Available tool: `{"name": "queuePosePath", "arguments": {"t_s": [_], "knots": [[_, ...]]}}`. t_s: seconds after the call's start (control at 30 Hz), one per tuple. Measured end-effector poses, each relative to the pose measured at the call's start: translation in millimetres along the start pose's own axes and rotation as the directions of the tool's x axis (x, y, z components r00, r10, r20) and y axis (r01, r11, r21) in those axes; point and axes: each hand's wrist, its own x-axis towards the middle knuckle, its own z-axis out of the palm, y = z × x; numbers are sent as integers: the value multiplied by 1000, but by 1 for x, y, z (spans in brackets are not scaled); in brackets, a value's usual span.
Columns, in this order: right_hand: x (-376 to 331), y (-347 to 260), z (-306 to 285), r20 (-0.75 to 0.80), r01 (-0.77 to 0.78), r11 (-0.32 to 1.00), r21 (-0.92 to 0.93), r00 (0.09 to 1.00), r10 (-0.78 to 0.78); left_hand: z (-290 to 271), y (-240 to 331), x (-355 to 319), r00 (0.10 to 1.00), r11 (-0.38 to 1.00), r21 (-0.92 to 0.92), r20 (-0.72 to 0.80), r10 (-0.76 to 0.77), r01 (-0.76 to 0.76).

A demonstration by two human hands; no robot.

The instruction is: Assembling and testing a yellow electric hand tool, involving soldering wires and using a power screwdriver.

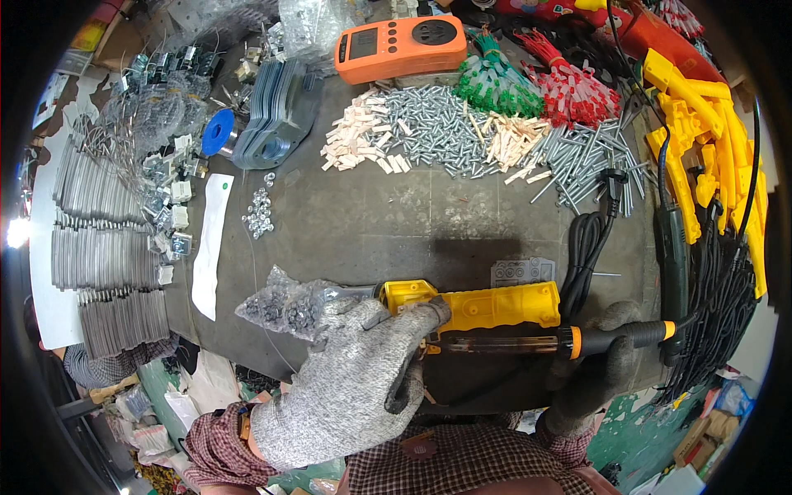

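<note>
Gloves, grey and knitted, covered both hands. The left hand [351,388] was shut in a firm grip around the near end of a yellow plastic handle [487,304], fingers curled over its top beside the metal tip that stuck out to the left. That handle lay crosswise, its long axis running left to right just above the near edge of the dark tabletop [371,223]. Below it and parallel lay a screwdriver [528,341] with a clear amber shaft end and a black and orange handle; the right hand [598,363] was closed around that black handle, so the tool pointed leftward toward the left hand. The two hands sat at opposite ends of the yellow piece, the left at its metal end, the right just past its other end.

One small clear bag of nuts [285,305] rested touching the left hand's knuckles, on the side away from the screwdriver. One loose cluster of nuts [258,210] lay farther up the tabletop, well apart. One orange meter [400,45] stood at the far edge. Behind the work ran one broad heap of silver screws [437,124], two heaps of pale plastic plugs, one green bundle of ties [495,87] and one red bundle [573,87]. Yellow handle shells [709,140] were piled at the right, too tangled to count. One black cord [586,247] coiled just beyond the handle's right end.
</note>
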Motion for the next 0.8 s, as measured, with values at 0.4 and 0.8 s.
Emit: {"name": "queuePosePath", "arguments": {"t_s": [0.4,0.8], "knots": [[1,11,6,4,26,991,128,1000,-26,-1,1,1,999,1000,-14,44,-14,15],[-9,-1,-5,-63,-86,995,49,994,89,-4,3,2,999,998,48,22,25,-26]]}}
